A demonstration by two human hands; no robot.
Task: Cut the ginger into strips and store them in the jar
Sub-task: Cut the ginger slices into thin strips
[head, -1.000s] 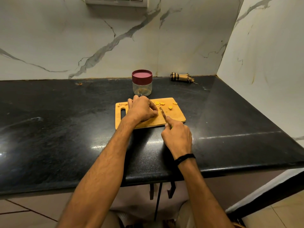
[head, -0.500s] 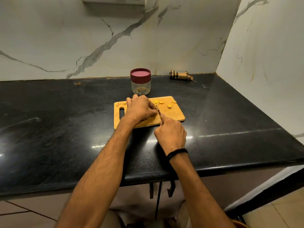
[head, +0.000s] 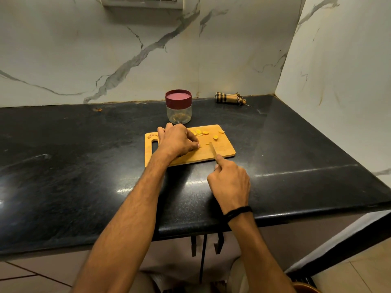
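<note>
Wooden cutting board (head: 224,152) lies on the black counter (head: 84,166), ginger slices (head: 198,132) along its far edge and the lidded jar (head: 178,112) just behind. The left hand (head: 176,140) rests curled on the board, hiding whatever is under its fingers. The right hand (head: 230,185) grips the knife (head: 212,149), blade over the board.

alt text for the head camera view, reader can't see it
A person's left hand rests curled on a wooden cutting board while the right hand holds a small knife over it, at a black counter. Yellow ginger slices lie near the board's far edge, and a clear jar with its red lid on stands just behind.
</note>
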